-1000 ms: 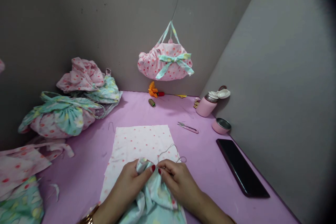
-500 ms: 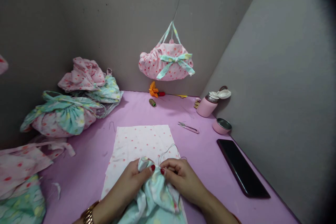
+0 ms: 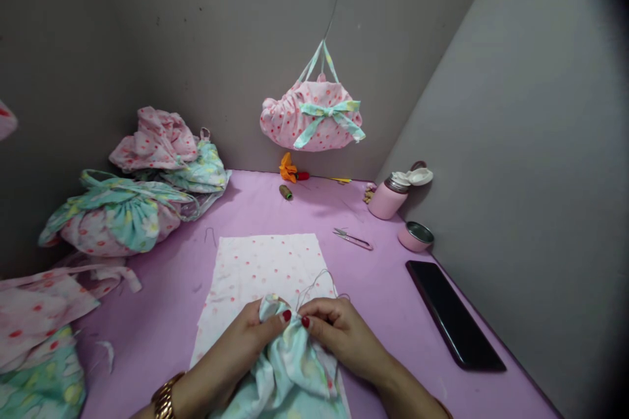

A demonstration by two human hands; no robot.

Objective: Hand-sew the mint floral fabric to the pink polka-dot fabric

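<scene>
A gathered mint-green printed fabric [image 3: 289,366] hangs between my hands and drapes toward the table's near edge. My left hand [image 3: 253,334] is closed on its upper edge, thumb pressed on top. Close beside it, my right hand [image 3: 337,330] pinches the same edge between thumb and fingers; whether a needle is in that pinch cannot be made out. A dark loose thread [image 3: 317,279] loops up from the right fingertips. Beneath lies a flat white cloth with red dots [image 3: 265,258].
Thread snips [image 3: 352,239], a thread spool [image 3: 285,192] and a black phone [image 3: 455,314] lie on the purple tabletop [image 3: 378,288]. A pink flask [image 3: 387,200] and its cup [image 3: 415,236] stand right. Sewn fabric pieces [image 3: 122,209] pile up left; a dotted pouch [image 3: 314,114] hangs behind.
</scene>
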